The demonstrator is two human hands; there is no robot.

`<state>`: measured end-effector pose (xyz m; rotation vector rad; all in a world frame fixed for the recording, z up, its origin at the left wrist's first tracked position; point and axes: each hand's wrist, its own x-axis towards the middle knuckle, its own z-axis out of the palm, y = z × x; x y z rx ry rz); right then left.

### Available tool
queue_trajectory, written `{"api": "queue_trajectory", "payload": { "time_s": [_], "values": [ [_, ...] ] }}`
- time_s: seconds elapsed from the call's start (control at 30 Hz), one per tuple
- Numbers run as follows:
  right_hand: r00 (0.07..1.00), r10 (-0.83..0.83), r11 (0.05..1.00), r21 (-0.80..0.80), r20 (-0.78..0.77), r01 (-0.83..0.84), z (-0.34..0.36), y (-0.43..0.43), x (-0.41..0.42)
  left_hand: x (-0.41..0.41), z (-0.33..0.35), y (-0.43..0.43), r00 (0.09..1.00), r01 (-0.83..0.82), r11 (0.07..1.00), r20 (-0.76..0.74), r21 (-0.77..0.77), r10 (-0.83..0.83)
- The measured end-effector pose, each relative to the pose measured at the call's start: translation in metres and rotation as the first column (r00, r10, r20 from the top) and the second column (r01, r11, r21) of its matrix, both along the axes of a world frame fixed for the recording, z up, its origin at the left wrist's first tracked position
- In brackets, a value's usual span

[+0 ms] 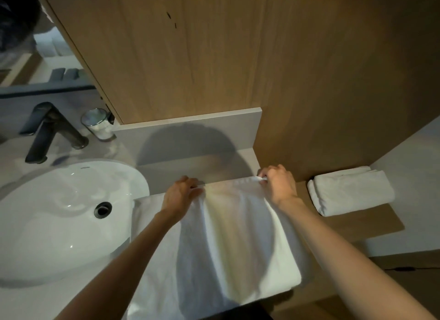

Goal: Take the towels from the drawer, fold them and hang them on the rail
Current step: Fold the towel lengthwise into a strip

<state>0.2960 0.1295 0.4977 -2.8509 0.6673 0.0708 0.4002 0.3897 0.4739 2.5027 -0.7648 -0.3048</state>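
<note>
**Two hands hold a white towel by its far corners beside the basin**

A person's left hand (pixel 181 193) and right hand (pixel 278 184) hold the far edge of a white towel (pixel 233 236) laid over the grey tabletop (pixel 190 172), seen from a head-worn camera. The right grip pinches the corner at 1 o'clock, with a small tuft of cloth showing at the curled fingertips. The left grip is curled onto the opposite corner at 11 o'clock, bunching the cloth under the fingers. The towel lies in layers: the upper one runs from the hands toward 6 o'clock, and a lower one shows along its 9 o'clock side.

At 3 o'clock of the hands, well apart from the spread cloth, a folded towel (pixel 352 191) rests on a wooden ledge (pixel 371 224). A white basin (pixel 47 224) sits at 9 o'clock, just beside the towel. A dark tap (pixel 50 131) stands behind the basin at 10 o'clock, with a glass jar (pixel 97 124) of white contents near it. A wood panel (pixel 190 57) fills 12 o'clock, and a mirror (pixel 35 57) lies toward 10 o'clock.
</note>
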Motion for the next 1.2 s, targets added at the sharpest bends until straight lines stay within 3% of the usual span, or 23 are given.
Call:
{"api": "queue_trajectory", "payload": {
  "time_s": [0.23,0.37,0.5,0.6,0.77,0.93,1.1,1.2],
  "values": [
    [0.997,0.003,0.996,-0.089,-0.08,-0.01,0.008,-0.002,0.001,0.004,0.009,-0.007,0.997,-0.07,0.984,0.055,0.161,0.062],
    [0.993,-0.016,0.996,-0.088,-0.114,0.006,0.009,-0.001,0.004,0.003,0.006,-0.005,0.996,-0.079,0.983,0.06,0.167,0.07],
    [0.981,0.181,0.967,-0.172,-0.067,-0.19,0.005,0.008,0.006,0.005,-0.001,0.031,0.984,-0.062,0.982,0.177,0.18,0.03],
    [0.935,0.338,0.935,-0.075,-0.107,-0.346,0.005,0.015,0.013,0.008,-0.005,0.068,0.971,-0.084,0.976,0.236,0.201,0.035],
    [0.914,0.35,0.933,-0.011,-0.208,-0.36,0.015,0.019,0.026,0.015,-0.003,0.102,0.98,-0.121,0.926,0.194,0.358,0.053],
    [0.901,0.353,0.926,-0.044,-0.252,-0.375,0.028,0.016,0.025,0.029,0.01,0.113,0.999,-0.039,0.987,0.01,0.156,0.038],
    [0.908,0.325,0.939,-0.027,-0.265,-0.344,0.053,0.01,0.026,0.049,0.038,0.111,0.995,-0.002,0.999,0.103,0.043,-0.002],
    [0.936,0.304,0.949,-0.033,-0.175,-0.314,0.071,0.0,0.031,0.064,0.059,0.106,0.983,-0.011,1.0,0.181,-0.017,0.014]
  ]
}}
